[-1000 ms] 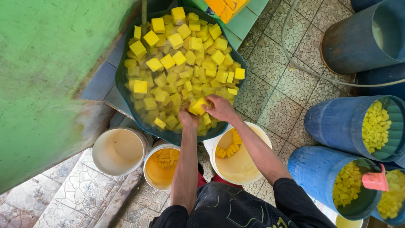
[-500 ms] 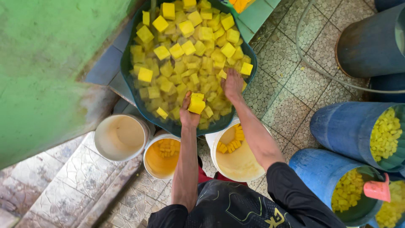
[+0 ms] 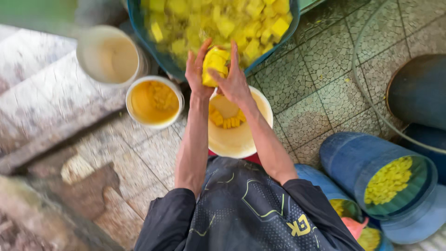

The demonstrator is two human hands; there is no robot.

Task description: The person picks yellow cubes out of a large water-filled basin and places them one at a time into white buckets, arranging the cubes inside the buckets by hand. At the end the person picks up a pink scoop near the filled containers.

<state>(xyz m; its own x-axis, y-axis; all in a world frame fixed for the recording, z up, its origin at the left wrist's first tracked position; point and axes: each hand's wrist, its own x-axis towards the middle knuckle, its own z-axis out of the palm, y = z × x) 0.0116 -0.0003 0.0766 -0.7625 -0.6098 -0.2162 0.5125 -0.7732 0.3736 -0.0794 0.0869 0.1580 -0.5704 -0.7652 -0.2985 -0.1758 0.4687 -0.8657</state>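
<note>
grey patterned floor tiles [image 3: 320, 69] are being knelt on. a yellow block [image 3: 214, 65] is being clasped between the left hand [image 3: 197, 69] and right hand [image 3: 234, 76], directly above the white bucket [image 3: 241, 139], below the blue tub [image 3: 139, 18].

Yellow block [image 3: 214, 65]: a bright yellow chunk with flat cut faces, clasped between my left hand [image 3: 197, 69] and right hand [image 3: 234, 76], upper centre of frame, above the rim of the white bucket [image 3: 260, 104].
</note>
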